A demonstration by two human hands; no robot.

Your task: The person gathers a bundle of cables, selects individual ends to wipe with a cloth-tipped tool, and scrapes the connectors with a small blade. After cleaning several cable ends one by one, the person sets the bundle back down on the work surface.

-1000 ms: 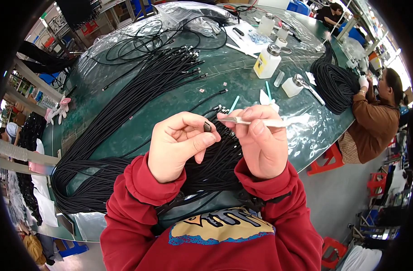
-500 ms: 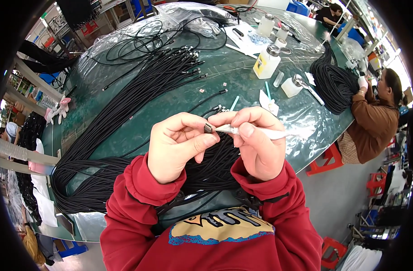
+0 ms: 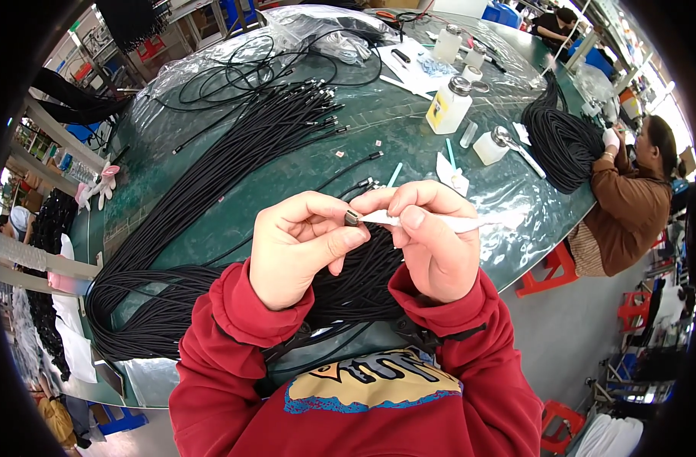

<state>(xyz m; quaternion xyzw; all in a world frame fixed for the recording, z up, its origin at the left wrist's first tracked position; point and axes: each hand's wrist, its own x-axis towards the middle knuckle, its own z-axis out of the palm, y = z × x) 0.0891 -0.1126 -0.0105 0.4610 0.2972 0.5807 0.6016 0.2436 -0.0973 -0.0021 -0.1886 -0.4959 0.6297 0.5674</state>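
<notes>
Your left hand (image 3: 298,247) pinches a small metal plug (image 3: 352,218) at the end of a black cord, held up near you above the counter (image 3: 287,175). Your right hand (image 3: 432,244) grips a white stick (image 3: 432,222), its tip touching the plug. Press too hard or off-centre and the tip may skid onto your left thumb, or the plug could twist out of your pinch and drop into the cords (image 3: 211,190) below.

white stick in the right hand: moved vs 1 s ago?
Yes. The white stick in the right hand has dropped toward the person's chest, away from the white squeeze bottle on the table, tip at the left hand's connector.
</notes>
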